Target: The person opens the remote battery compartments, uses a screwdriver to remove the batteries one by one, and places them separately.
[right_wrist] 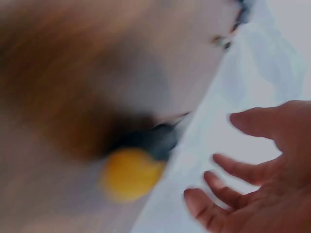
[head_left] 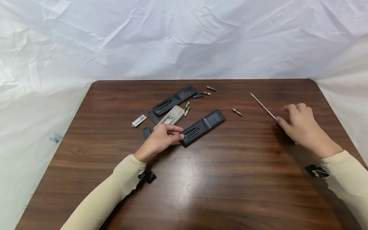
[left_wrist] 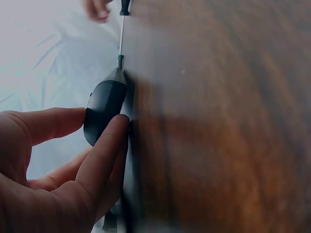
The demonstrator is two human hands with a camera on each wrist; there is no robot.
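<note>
My left hand [head_left: 159,139] pinches the near-left end of a black remote control [head_left: 211,124], which lies back side up with its battery compartment uncovered. In the left wrist view the thumb and fingers hold the rounded end of the remote [left_wrist: 104,109]. To the right, a screwdriver [head_left: 263,106] lies on the table with its tip pointing away. Over its handle hovers my right hand [head_left: 304,127], fingers spread. The right wrist view, blurred, shows the black and yellow handle [right_wrist: 133,174] apart from those fingers.
Behind the left hand are a second black remote [head_left: 175,99], a beige remote [head_left: 173,115], dark covers [head_left: 153,117] and a small whitish piece [head_left: 139,120]. Several batteries lie around, one battery [head_left: 237,111] nearer the screwdriver. White cloth [head_left: 184,41] hangs behind the wooden table [head_left: 218,191].
</note>
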